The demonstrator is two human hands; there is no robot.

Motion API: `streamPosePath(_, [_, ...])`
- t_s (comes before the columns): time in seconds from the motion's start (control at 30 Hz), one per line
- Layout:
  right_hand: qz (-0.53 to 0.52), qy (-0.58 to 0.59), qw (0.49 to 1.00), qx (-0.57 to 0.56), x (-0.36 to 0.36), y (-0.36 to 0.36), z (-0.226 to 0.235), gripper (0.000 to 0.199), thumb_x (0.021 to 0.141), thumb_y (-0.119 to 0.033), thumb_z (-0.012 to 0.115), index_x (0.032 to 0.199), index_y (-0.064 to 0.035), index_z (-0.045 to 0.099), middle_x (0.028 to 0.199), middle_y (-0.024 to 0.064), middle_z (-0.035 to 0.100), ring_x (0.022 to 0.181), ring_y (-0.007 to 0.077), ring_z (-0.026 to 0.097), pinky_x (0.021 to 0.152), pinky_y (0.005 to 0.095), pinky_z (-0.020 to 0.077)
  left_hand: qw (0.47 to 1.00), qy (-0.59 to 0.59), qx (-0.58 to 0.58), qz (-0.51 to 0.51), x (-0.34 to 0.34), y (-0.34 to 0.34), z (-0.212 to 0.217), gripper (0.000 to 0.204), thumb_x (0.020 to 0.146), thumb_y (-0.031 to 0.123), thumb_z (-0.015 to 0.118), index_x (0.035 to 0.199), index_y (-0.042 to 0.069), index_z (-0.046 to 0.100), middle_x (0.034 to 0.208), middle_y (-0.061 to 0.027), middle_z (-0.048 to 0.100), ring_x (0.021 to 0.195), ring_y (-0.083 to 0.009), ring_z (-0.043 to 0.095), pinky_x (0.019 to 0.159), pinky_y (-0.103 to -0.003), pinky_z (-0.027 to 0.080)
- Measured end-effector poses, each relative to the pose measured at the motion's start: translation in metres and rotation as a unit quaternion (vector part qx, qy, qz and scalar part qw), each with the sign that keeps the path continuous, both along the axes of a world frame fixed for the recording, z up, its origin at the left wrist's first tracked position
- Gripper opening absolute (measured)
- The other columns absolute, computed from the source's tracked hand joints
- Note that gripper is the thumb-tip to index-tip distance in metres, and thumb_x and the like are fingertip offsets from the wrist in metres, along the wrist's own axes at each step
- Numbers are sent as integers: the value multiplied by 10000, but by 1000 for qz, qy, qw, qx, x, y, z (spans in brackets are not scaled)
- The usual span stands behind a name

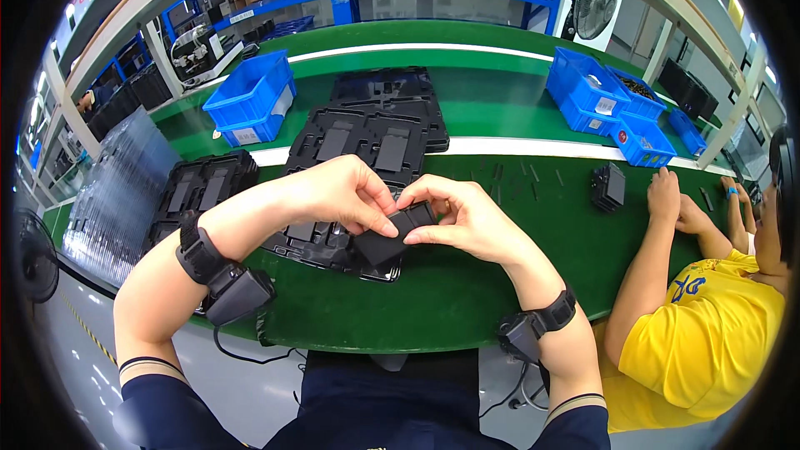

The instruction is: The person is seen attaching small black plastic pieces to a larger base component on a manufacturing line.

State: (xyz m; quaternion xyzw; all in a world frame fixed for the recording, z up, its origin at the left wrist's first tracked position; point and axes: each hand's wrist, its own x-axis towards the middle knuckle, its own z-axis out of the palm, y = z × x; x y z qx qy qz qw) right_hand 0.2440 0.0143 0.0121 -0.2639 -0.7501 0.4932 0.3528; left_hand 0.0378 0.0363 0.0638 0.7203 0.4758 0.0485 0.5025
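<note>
A flat black rectangular part (383, 247) is pinched between both my hands, tilted above the green bench. My left hand (360, 198) grips its upper left side with thumb and fingertips. At the upper right edge, my right hand (457, 215) has thumb and forefinger closed on the same part. What the part is exactly cannot be made out. Just behind and below my hands lie black moulded trays (304, 152), with dark rectangular pieces (393, 152) in their recesses. Another black tray (172, 207) with similar pieces lies to the left.
A stack of clear plastic trays (121, 192) stands far left. Blue bins (250, 96) sit at the back left, and more blue bins (583, 87) at the back right. Thin dark strips (533, 173) and a small black stack (608, 187) lie right. A yellow-shirted co-worker (708, 308) sits there.
</note>
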Motion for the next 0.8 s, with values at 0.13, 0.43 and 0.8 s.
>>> streamPosePath(0.13, [-43,12,999,16,4,8,-8,293,657,-50,735,914,-40,594,796,-7,589,626,35,451,529,190,381,997,-45,-24,61,-1,-1,0,229,725,198,736,865,29,669,725,6,616,631,-51,536,565,-188,442])
streamPosePath(0.43, [-56,40,997,-18,1,7,-10,270,649,-49,746,876,-33,600,782,-9,600,585,27,404,520,189,367,942,5,331,-63,-2,-15,1,196,738,78,619,910,-12,646,735,-137,648,686,-199,645,645,-292,499])
streamPosePath(0.8, [33,42,985,-165,9,12,-7,281,765,-16,643,1043,-7,601,801,11,601,709,68,584,650,189,479,997,-60,28,-41,-18,-16,-31,288,746,116,685,1008,7,635,789,-36,644,698,-70,587,608,-227,475])
